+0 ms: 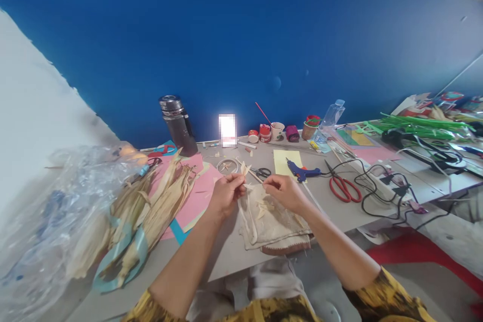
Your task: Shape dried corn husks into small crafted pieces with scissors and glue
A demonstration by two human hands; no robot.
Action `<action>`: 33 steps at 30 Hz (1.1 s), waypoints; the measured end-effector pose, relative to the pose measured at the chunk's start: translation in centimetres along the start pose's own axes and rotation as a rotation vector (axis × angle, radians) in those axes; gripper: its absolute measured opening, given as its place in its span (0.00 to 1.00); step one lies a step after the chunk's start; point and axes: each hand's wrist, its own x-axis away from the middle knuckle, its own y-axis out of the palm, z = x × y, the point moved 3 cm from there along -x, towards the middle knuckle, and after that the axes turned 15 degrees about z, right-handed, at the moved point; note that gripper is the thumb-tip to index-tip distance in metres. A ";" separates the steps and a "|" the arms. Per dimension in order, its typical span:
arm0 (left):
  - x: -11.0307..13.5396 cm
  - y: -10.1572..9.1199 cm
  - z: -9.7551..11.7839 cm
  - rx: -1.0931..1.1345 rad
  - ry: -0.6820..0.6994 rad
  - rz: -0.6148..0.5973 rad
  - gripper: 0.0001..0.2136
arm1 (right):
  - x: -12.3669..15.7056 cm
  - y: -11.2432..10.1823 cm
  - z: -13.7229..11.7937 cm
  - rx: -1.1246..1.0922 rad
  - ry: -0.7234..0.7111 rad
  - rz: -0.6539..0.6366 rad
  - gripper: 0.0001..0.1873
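Note:
My left hand (227,194) pinches a small pale piece of corn husk (245,168) that sticks up from its fingertips. Close by on the right, my right hand (286,192) has its thumb and fingers pressed together; anything between them is too small to make out. Both hands are above a folded beige cloth (277,229), on which cut husk pieces (264,208) lie. Just beyond the hands are small black-handled scissors (261,172) and a clear roll of tape (227,166). A blue glue gun (302,172) rests partly on yellow paper (282,157).
Dried corn husks (166,196) and crumpled plastic (49,211) cover the left side, beside pink paper (198,188). A dark thermos (177,128) stands behind. Red-handled scissors (345,189), tangled black cables (372,196) and a power strip (381,188) occupy the right. Paint pots (265,133) line the wall.

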 end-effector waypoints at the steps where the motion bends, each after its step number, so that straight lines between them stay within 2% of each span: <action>1: 0.4 0.0 -0.1 0.000 -0.005 -0.004 0.14 | -0.3 0.3 -0.3 -0.057 0.019 0.005 0.10; 6: 1.6 0.0 -0.2 0.006 -0.014 -0.039 0.14 | -1.1 0.9 -1.2 -0.160 0.051 0.033 0.10; 13: 1.9 -1.1 -0.5 0.066 -0.013 0.035 0.18 | -0.5 0.8 -0.7 -0.183 0.082 0.008 0.10; 22: 1.4 -4.0 0.1 0.081 0.125 0.185 0.16 | 0.2 -0.2 0.2 -0.098 0.095 -0.003 0.11; 25: 1.2 -4.6 0.6 0.086 0.209 0.230 0.15 | 0.7 -0.3 0.5 -0.100 0.091 -0.009 0.12; 30: -0.1 -5.2 2.2 0.024 0.341 0.334 0.16 | 0.9 -0.2 0.8 -0.110 0.088 -0.017 0.12; 33: -0.9 -4.8 3.6 0.033 0.380 0.337 0.17 | 0.5 -0.3 0.4 -0.121 0.077 -0.023 0.11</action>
